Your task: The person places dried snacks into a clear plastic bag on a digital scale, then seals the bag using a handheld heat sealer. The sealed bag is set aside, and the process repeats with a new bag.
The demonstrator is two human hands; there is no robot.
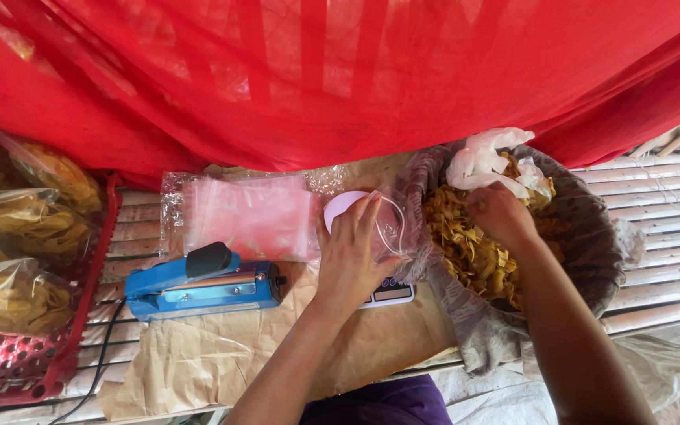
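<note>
My left hand (353, 250) holds a clear plastic bag (391, 228) open over a small kitchen scale (387, 292) with a pink round pan (341, 208). My right hand (499, 214) is down in a large cloth-lined basket (592, 236) full of yellow chips (466, 252), its fingers closed on some of them. A crumpled white plastic bag (489, 161) lies on the chips just beyond that hand.
A blue heat sealer (202, 283) sits on brown paper (222, 354) left of the scale, with a stack of clear empty bags (249, 214) behind it. A red crate (33, 362) at the left holds filled chip bags (17, 228). Red cloth (340, 71) hangs above.
</note>
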